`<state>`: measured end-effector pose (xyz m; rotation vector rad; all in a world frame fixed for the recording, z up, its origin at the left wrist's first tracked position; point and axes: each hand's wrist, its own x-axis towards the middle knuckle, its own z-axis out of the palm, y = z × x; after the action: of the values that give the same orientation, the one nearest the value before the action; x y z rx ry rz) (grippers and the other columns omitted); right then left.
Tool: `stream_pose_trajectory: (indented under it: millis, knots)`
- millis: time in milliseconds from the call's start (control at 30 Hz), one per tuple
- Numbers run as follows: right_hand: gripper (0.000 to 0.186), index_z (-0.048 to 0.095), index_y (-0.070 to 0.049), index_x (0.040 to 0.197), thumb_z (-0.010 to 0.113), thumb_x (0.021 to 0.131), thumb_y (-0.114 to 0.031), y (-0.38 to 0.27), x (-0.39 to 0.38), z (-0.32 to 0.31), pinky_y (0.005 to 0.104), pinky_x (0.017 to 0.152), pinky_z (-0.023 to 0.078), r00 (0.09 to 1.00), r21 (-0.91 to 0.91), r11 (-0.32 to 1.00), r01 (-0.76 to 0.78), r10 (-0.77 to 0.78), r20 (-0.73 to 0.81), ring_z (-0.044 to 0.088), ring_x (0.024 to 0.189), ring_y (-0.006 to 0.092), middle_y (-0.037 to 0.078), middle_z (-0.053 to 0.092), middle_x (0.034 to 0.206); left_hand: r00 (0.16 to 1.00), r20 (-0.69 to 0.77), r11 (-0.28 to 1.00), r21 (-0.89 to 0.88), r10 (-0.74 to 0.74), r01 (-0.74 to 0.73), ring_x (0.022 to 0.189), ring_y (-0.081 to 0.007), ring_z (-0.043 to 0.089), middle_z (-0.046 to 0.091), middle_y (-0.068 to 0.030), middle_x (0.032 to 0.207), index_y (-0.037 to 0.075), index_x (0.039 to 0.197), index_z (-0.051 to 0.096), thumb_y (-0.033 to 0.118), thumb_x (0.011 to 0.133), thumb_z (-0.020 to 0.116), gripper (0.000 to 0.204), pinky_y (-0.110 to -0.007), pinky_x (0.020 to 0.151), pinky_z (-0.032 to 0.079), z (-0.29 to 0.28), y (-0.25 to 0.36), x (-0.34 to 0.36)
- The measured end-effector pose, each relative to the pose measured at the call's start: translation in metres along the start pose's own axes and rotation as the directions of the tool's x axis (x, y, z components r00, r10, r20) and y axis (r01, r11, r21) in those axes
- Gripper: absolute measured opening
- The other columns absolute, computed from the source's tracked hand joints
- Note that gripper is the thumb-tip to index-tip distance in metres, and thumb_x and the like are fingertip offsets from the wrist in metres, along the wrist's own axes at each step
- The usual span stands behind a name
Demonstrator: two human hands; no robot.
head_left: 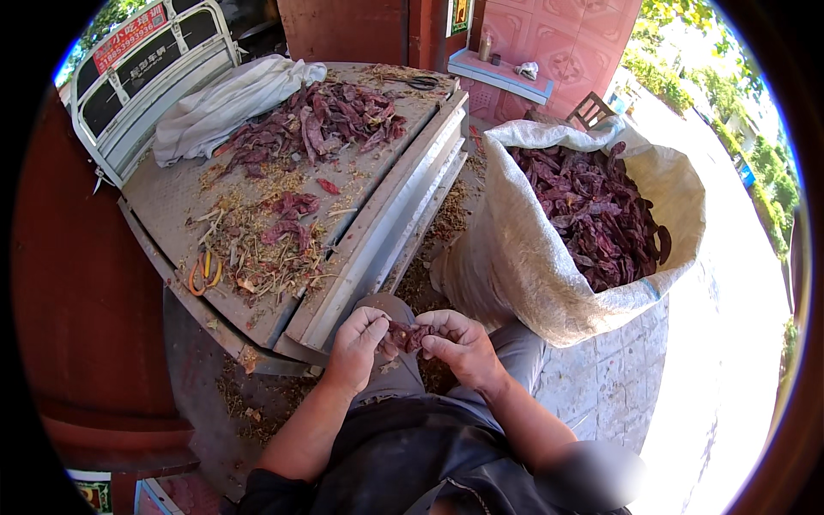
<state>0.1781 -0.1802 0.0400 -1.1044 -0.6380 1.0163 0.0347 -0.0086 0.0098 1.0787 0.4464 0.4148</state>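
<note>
A wrinkled dark red dried chili pepper is stretched between my two hands, above my knees. My left hand pinches one end of it, while my right hand grips the other end between thumb and fingers. To the right stands a large white woven sack with its mouth wide, holding many dark dried chili peppers. On the metal truck bed to the left lies a heap of dried chilies. Closer to me, a few chilies rest among scattered seeds and stems.
Scissors with orange and yellow handles lie at the bed's near left, and dark-handled scissors at its far edge. A crumpled white sack lies beside the heap. Behind is a pink tiled wall with a ledge. Debris covers the ground below.
</note>
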Motion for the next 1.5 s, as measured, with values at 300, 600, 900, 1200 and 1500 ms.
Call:
stream_pose_trajectory:
  millis: [300, 600, 900, 1200, 1500]
  knots:
    - [0.013, 0.067, -0.001, 0.113, 0.069, 0.100, -0.002, 0.004, -0.004, -0.003, 0.0301, 0.094, 0.054, 0.998, -0.069, 0.995, 0.067, -0.066, 0.020, 0.067, 0.100, 0.0126, 0.005, 0.070, 0.112, 0.996, -0.025, 0.986, -0.142, -0.087, 0.082, 0.068, -0.0131, 0.063, 0.069, -0.0052, 0.085, 0.006, 0.107, 0.061, 0.021, 0.108, 0.061, 0.016, -0.028, 0.064, 0.053, 0.002, 0.004, 0.000]
    - [0.019, 0.070, -0.005, 0.106, 0.075, 0.089, 0.001, -0.015, -0.008, 0.000, 0.0358, 0.092, 0.056, 0.916, -0.653, 0.662, 0.370, -0.378, 0.135, 0.070, 0.104, 0.0286, 0.012, 0.069, 0.109, 0.994, -0.016, 0.993, -0.048, -0.111, 0.110, 0.071, -0.0119, 0.064, 0.069, -0.0047, 0.087, 0.004, 0.108, 0.063, 0.019, 0.107, 0.063, 0.015, -0.027, 0.066, 0.053, 0.001, 0.000, 0.001]
    - [0.021, 0.070, -0.009, 0.108, 0.072, 0.087, -0.006, -0.084, -0.017, -0.004, 0.0402, 0.077, 0.058, 0.854, -0.917, -0.012, 0.400, -0.358, 0.377, 0.070, 0.090, 0.0307, 0.012, 0.068, 0.107, 0.912, -0.065, 0.714, 0.645, 0.405, -0.272, 0.072, -0.0106, 0.065, 0.069, -0.0050, 0.084, -0.002, 0.101, 0.070, 0.012, 0.099, 0.073, 0.014, -0.029, 0.064, 0.053, -0.040, 0.041, 0.018]
    - [0.036, 0.068, -0.001, 0.122, 0.074, 0.086, 0.001, -0.200, -0.037, -0.046, 0.0445, 0.099, 0.053, 0.513, -0.964, -0.147, -0.221, -0.859, 0.013, 0.066, 0.114, 0.0370, 0.019, 0.068, 0.121, 0.649, 0.149, -0.223, 0.974, 0.746, 0.033, 0.118, -0.0314, 0.062, 0.070, -0.0120, 0.115, 0.007, 0.107, 0.072, 0.018, 0.092, 0.072, 0.019, -0.048, 0.105, 0.043, -0.146, 0.128, 0.097]
    - [0.027, 0.071, 0.001, 0.109, 0.075, 0.082, 0.003, -0.149, -0.041, -0.015, 0.0422, 0.085, 0.057, 0.672, -0.993, 0.014, 0.120, -0.737, 0.071, 0.071, 0.096, 0.0369, 0.020, 0.070, 0.107, 0.772, 0.071, -0.212, 0.974, 0.631, 0.084, 0.112, -0.0337, 0.064, 0.070, -0.0146, 0.113, 0.007, 0.106, 0.068, 0.015, 0.087, 0.077, 0.022, -0.051, 0.111, 0.038, -0.169, 0.134, 0.108]
